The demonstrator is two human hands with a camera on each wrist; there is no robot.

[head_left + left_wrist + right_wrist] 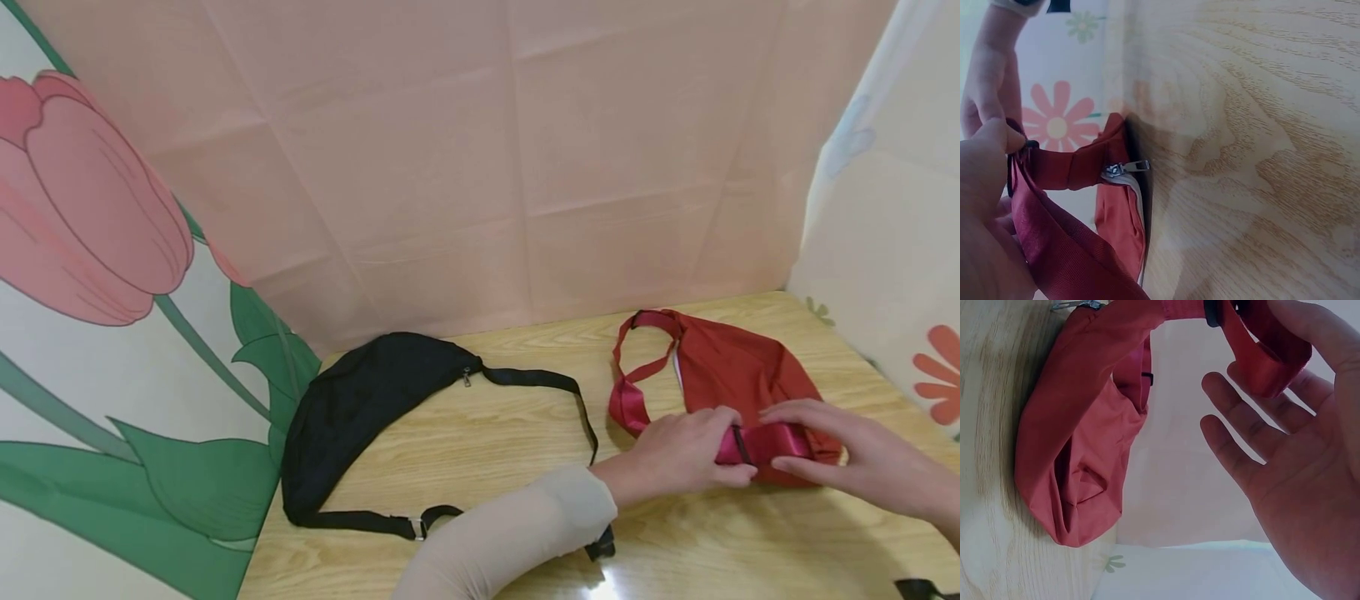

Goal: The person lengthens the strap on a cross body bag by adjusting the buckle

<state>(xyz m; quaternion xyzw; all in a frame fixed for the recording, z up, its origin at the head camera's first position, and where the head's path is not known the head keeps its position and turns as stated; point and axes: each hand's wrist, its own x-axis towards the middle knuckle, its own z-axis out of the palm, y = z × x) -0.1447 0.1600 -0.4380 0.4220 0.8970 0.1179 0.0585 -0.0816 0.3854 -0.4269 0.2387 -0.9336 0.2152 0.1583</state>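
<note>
A red waist bag [750, 362] lies on the wooden table at the right, its strap looping out to the left. My left hand [678, 454] pinches the bag's shiny red strap [780, 442] beside a black slider [741, 446]. In the left wrist view, thumb and fingers close on the webbing next to the slider [1032, 144], and a metal zipper pull [1138, 165] shows on the bag. My right hand [862, 454] is around the folded end of the strap. The right wrist view shows its fingers spread and nearly straight, the strap loop [1266, 375] between thumb and fingers.
A black waist bag [375, 396] lies on the left of the table [450, 450], its strap [536, 379] running right and partly hidden under my left forearm. Pink cloth [450, 167] hangs behind, with flower-printed panels on both sides.
</note>
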